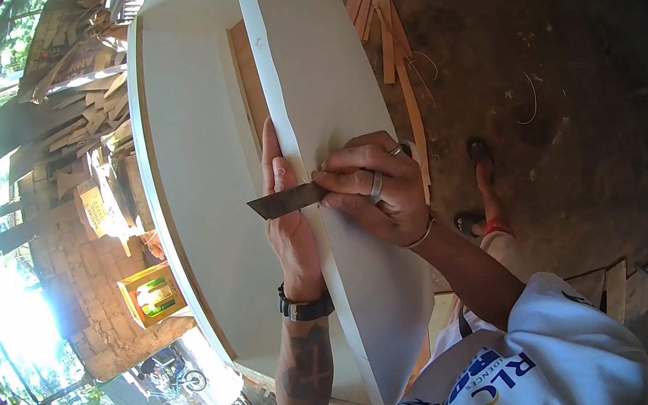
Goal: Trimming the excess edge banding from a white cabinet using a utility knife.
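A long white box-like cabinet (197,163) with a pale wooden rim lies in front of me. Its near white panel (317,44) stands up with a long edge running away from me. My right hand (382,189), with rings on its fingers, pinches a short, dark flat metal blade (284,202) with a slanted end. The blade lies across the panel's edge, its tip reaching over my left hand. My left hand (292,249) rests against the panel's inner side, fingers stretched out along it. The blade partly covers that hand.
Long wooden strips (384,26) lie on the dark floor (576,148) beyond the panel. Two sandalled feet (477,150) stand on that floor. Left of the cabinet are scrap boards (97,111), a yellow crate (138,301) holding bottles and a motorbike (191,380).
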The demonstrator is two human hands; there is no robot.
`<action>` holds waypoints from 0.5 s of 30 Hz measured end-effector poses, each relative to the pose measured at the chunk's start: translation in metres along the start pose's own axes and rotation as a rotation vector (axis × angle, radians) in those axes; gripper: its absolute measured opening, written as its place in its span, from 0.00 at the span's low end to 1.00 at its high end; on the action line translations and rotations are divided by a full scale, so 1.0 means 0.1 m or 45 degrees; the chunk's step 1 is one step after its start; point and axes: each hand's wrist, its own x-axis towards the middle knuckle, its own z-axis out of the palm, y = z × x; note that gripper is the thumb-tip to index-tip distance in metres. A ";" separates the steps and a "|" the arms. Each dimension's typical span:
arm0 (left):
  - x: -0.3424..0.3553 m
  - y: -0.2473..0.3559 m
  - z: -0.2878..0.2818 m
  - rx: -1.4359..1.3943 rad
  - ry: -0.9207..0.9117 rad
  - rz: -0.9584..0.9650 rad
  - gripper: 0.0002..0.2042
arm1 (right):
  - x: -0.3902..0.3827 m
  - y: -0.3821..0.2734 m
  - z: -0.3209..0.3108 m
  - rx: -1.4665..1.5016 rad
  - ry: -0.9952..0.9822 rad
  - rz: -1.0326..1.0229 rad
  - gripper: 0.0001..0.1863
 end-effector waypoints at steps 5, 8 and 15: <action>0.01 -0.02 -0.01 -0.056 0.004 -0.033 0.29 | 0.06 0.05 0.02 0.016 0.011 0.003 0.13; 0.01 -0.03 -0.02 -0.099 -0.016 -0.048 0.29 | 0.05 0.06 0.00 0.041 -0.011 -0.007 0.13; -0.01 0.01 -0.02 0.027 0.015 -0.038 0.30 | 0.04 0.02 0.00 0.046 -0.006 -0.012 0.13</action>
